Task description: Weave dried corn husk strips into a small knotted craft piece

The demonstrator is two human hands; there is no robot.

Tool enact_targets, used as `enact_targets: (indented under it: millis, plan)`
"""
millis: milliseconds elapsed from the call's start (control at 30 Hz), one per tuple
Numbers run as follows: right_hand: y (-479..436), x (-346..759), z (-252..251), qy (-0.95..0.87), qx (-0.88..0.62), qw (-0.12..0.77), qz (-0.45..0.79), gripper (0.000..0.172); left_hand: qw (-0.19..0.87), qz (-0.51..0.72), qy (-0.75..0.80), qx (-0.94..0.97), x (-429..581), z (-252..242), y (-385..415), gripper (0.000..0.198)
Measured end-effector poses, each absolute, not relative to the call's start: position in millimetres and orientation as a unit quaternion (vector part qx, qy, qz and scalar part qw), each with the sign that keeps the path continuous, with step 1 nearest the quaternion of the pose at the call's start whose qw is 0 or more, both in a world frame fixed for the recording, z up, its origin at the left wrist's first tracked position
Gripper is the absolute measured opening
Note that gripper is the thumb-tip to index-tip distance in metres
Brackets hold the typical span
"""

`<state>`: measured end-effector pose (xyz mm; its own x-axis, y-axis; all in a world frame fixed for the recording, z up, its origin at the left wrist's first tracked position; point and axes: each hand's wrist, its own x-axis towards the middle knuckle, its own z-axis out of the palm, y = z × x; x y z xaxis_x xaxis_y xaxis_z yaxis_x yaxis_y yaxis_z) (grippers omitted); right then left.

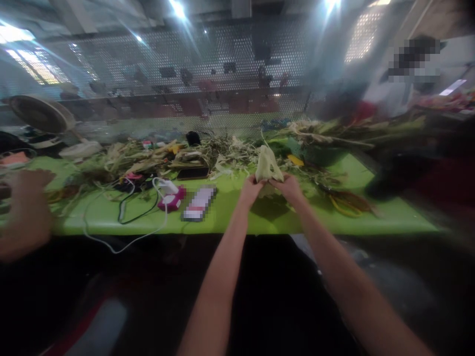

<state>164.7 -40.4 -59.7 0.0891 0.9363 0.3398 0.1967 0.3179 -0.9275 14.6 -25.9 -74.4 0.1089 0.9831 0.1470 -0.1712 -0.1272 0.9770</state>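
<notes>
Working the folded pale strip, I have it standing between left hand and right hand, which, close together, pinch its lower ends; next, I judge, calls for an even grip.

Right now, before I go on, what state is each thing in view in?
Left hand: closed on the pale leafy piece.
Right hand: closed on the same piece.
Pale leafy piece: bent, held up between both hands.
Nearer phone: screen lit.
Farther phone: screen dark.
White cable: slack, looping below the table edge.
Ceiling light: on.
Fan: running or not, cannot tell.
</notes>
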Motion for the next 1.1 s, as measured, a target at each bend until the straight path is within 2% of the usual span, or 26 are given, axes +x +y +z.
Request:
enact_targets:
  millis: [167,300,467,733,933,1100]
  plan:
    - [-36.6,168.5,-63.6,-0.629,-0.496,0.539,0.261,0.022,0.501,0.541,0.417,0.531,13.7,-73.6,-26.8,0.024]
    - [-37.6,169.4,-62.9,-0.657,-0.497,0.525,0.216,0.021,0.464,0.536,0.456,0.538,12.8,-72.4,-27.2,0.020]
    - [-37.5,167.8,-63.6,-0.670,-0.495,0.516,0.201,0.014,0.476,0.536,0.452,0.531,13.1,-70.5,-29.7,0.019]
    - [-34.9,166.3,-72.3,-0.653,-0.515,0.502,0.236,0.025,0.530,0.544,0.396,0.516,13.8,-67.3,-34.7,0.022]
    - [-39.9,166.9,-63.9,-0.667,-0.543,0.472,0.195,0.014,0.430,0.535,0.451,0.570,12.6,-67.0,-30.4,0.016]
    - [-41.6,165.4,-59.2,-0.647,-0.576,0.470,0.170,0.007,0.429,0.525,0.426,0.599,15.0,-65.8,-33.2,0.021]
